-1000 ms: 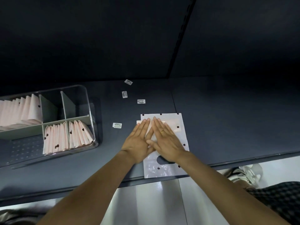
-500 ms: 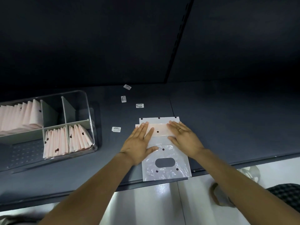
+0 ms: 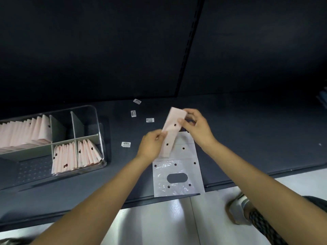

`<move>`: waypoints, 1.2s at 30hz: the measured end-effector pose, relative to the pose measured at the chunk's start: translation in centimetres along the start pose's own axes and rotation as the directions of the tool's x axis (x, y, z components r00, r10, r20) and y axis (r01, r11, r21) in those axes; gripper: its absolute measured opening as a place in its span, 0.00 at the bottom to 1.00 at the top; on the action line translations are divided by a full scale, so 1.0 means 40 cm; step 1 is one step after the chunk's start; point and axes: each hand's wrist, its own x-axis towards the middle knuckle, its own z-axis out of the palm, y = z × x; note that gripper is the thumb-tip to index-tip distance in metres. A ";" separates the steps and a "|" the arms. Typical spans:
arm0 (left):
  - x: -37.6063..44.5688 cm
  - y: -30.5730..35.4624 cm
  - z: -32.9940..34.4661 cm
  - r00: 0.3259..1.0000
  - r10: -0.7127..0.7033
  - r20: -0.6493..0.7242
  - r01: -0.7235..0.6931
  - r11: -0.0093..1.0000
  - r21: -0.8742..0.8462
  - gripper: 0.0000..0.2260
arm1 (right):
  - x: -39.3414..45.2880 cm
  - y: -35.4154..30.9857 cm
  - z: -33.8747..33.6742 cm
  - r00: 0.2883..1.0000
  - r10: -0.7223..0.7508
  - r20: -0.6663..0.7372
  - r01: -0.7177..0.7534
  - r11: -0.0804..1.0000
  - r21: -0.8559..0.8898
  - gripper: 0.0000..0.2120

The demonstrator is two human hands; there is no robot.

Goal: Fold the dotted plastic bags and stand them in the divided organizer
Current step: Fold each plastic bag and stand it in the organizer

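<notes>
A folded pink dotted strip (image 3: 172, 130) is lifted above the table, tilted, with its top end to the right. My left hand (image 3: 152, 145) pinches its lower left edge and my right hand (image 3: 195, 124) pinches its upper right end. Beneath them a flat dotted plastic bag (image 3: 177, 174) with an oval handle hole lies on the dark table, its near end at the table's front edge. The clear divided organizer (image 3: 96, 121) stands at the left, with folded pink bags standing in the far-left row (image 3: 26, 133) and in two front compartments (image 3: 76, 154).
Several small white barcode labels (image 3: 150, 120) lie scattered on the dark table (image 3: 247, 138) between the organizer and the bag. Two rear organizer compartments hold nothing. A dark wall rises behind the table. A shoe (image 3: 238, 209) shows on the pale floor at the lower right.
Both hands, which pressed flat on the folded band on the bag, have lifted a folded pink strip off the table and now pinch it at both ends.
</notes>
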 end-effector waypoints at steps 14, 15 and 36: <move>-0.240 0.042 -0.167 0.967 -0.219 0.128 0.251 0.756 -0.605 0.08 | -0.238 -0.156 0.100 0.974 0.156 0.165 -0.187 0.963 0.193 0.05; -0.250 0.041 -0.178 0.970 -0.224 0.095 0.235 0.760 -0.606 0.06 | -0.250 -0.163 0.102 0.974 0.156 0.162 -0.188 0.960 0.207 0.06; -0.356 0.095 -0.293 0.997 -0.012 0.074 0.054 0.799 -0.599 0.12 | -0.355 -0.238 0.083 0.971 -0.107 0.215 0.067 0.981 0.183 0.18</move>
